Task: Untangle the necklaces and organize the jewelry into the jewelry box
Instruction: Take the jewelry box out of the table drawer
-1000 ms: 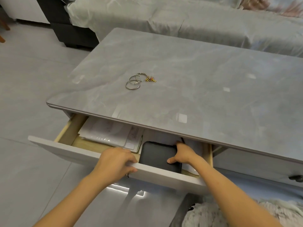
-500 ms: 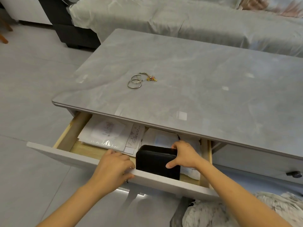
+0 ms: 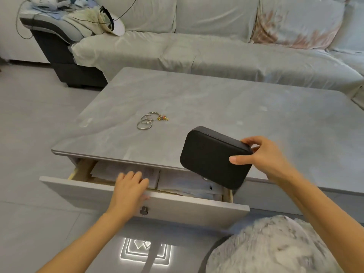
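**Box held over the counter's edge, jewelry waiting**

The right hand (image 3: 264,156) pinches the black box (image 3: 212,156) by its right end, thumb on the near face and fingers hooked over the far edge. The box is closed, tilted and held in the air above the front edge of the counter (image 3: 226,103), partly over the open drawer (image 3: 167,206). Gripping one end leaves the lid and the rest of the case free, and the tilt looks suited to carrying it in over the counter top.

The left hand (image 3: 129,189) rests on the drawer front, fingers loosely spread over its top edge above the papers (image 3: 126,170) inside, thumb against the front. That placement is likely meant to steady the drawer or push it shut; the knob (image 3: 144,210) just below is untouched.

The jewelry lies well apart from the box, toward the counter's left middle: overlapping silver bangles (image 3: 144,123) touching a beaded chain (image 3: 160,116) with small coloured charms. Whether the chain is knotted is too small to tell.

Sorting has not begun. The box needs setting down flat near the pile and opening.
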Demonstrator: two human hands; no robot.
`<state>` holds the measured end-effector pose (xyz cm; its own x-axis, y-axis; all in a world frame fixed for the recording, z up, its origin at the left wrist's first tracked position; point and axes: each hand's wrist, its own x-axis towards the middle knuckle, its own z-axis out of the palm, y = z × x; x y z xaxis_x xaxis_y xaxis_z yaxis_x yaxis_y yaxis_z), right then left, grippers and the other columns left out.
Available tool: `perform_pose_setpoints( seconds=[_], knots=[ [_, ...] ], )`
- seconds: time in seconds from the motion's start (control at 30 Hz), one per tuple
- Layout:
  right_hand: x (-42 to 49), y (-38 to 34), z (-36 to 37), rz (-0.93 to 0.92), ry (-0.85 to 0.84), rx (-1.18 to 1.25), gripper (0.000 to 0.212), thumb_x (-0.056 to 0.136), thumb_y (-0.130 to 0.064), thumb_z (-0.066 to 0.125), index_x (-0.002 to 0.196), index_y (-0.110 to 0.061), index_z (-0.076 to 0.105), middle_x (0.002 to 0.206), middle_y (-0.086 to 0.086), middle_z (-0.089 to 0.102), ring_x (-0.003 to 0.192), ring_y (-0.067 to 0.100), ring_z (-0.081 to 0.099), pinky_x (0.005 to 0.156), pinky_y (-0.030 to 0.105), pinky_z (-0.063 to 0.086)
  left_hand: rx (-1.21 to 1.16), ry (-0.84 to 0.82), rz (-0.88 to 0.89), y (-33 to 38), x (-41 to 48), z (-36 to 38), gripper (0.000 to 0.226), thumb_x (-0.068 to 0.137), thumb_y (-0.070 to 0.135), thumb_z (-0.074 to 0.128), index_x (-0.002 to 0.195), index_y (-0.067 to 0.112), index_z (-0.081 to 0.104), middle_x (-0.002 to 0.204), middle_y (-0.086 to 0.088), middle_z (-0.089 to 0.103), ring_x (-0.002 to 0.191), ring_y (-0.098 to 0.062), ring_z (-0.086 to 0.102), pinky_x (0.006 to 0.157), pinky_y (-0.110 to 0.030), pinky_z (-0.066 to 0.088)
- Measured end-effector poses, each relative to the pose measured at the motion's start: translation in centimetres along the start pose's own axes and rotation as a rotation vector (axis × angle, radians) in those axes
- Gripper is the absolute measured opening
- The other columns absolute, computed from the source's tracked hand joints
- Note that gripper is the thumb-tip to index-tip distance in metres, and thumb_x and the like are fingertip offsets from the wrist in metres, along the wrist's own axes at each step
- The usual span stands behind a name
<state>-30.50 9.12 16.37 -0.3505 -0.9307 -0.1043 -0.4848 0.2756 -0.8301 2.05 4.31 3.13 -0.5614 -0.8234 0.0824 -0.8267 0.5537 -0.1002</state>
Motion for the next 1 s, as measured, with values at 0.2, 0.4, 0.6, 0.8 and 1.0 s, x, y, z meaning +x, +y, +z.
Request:
perform_pose_setpoints(
  seconds=[0.2, 0.4, 0.6, 0.8, 1.0],
  knots=[
    [2.0, 0.0, -3.8, 0.146, 0.019, 0.231, 0.038, 0.064, -0.009, 0.082, 0.098, -0.002, 0.065, 0.093, 0.011, 0.068, 0.087, 0.025, 0.065, 0.067, 0.031, 0.054, 0.137, 0.045, -0.057, -0.1, 4.8, 0.1, 0.058, 0.028, 0.021, 0.093, 0.072, 0.014, 0.055, 0.069, -0.005, 0.048, 0.063, -0.026, 0.045, 0.062, -0.035, 0.025],
    [5.3, 1.4, -3.0, 0.245, 0.015, 0.342, 0.038, 0.068, -0.008, 0.081, 0.101, 0.001, 0.065, 0.099, 0.013, 0.068, 0.089, 0.023, 0.064, 0.062, 0.032, 0.054, 0.226, 0.157, -0.007, -0.1, 8.7, 0.8, 0.101, 0.033, -0.001, 0.083, 0.125, 0.014, 0.043, 0.117, -0.02, 0.047, 0.108, -0.039, 0.045, 0.097, -0.056, 0.028],
    [8.9, 2.6, -0.6, 0.361, -0.029, 0.356, 0.036, 0.07, -0.012, 0.08, 0.098, 0.004, 0.066, 0.098, 0.013, 0.068, 0.085, 0.023, 0.064, 0.06, 0.031, 0.054, 0.112, 0.06, 0.149, -0.4, 8.9, 2.1, 0.104, 0.021, 0.016, 0.084, 0.119, 0.009, 0.049, 0.112, -0.013, 0.055, 0.109, -0.034, 0.045, 0.102, -0.055, 0.023],
    [13.3, 2.6, 0.3, 0.399, -0.098, 0.35, 0.028, 0.076, -0.017, 0.075, 0.099, -0.004, 0.067, 0.097, 0.007, 0.067, 0.079, 0.018, 0.063, 0.061, 0.027, 0.054, -0.267, 0.181, 0.131, -1.0, 13.3, -2.3, 0.062, 0.067, 0.063, 0.047, 0.114, 0.026, 0.062, 0.117, -0.005, 0.061, 0.104, -0.028, 0.059, 0.095, -0.037, 0.032],
    [19.1, 3.3, 0.8, 0.325, -0.205, 0.246, 0.019, 0.08, -0.022, 0.072, 0.094, -0.011, 0.069, 0.092, 0.002, 0.069, 0.079, 0.01, 0.063, 0.063, 0.023, 0.051, -0.425, -0.063, 0.246, 1.9, 22.3, -3.9, 0.087, 0.069, 0.065, 0.064, 0.142, 0.049, 0.019, 0.156, 0.003, 0.01, 0.144, -0.021, 0.004, 0.115, -0.035, 0.01]
  ],
)
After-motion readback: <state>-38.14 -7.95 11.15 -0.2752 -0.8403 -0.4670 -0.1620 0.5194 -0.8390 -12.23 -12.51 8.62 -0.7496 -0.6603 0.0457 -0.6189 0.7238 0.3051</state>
